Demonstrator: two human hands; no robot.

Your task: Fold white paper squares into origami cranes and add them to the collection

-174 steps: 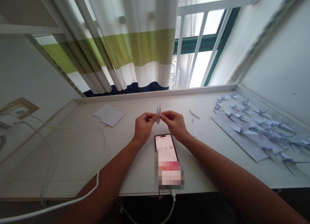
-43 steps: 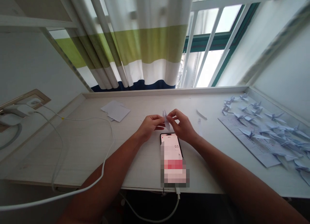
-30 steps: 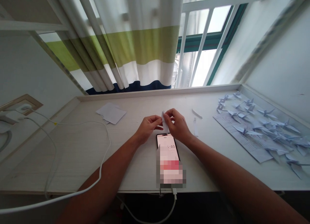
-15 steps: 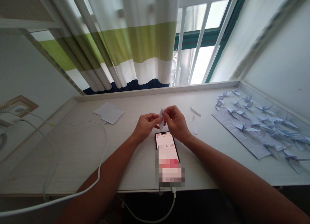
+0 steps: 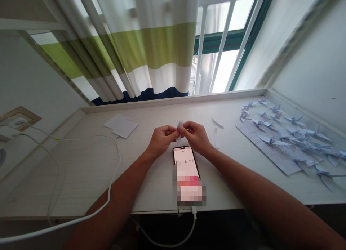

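Observation:
Between my two hands is a small folded piece of white paper (image 5: 178, 139), narrow and pointed, held upright above the desk. My left hand (image 5: 161, 139) pinches it from the left with thumb and forefinger. From the right, the closed fingers of my right hand (image 5: 196, 135) grip its upper part, and some of its folds are hidden behind them. Just below my hands lies a phone (image 5: 186, 170) with a lit screen, its lower part blurred out. Two thin paper strips, one curved (image 5: 217, 123) and one straight (image 5: 216, 138), lie to the right of my right hand.
Several folded paper cranes (image 5: 273, 140) crowd the desk's right side, some on a printed sheet (image 5: 266, 149). A stack of white paper (image 5: 121, 125) lies at left. A white cable (image 5: 119, 152) loops across my left forearm; another cable (image 5: 195, 217) runs from the phone.
My right hand has lowered slightly and its fingers have come closer to my left hand on the folded paper. The rest of the desk looks the same.

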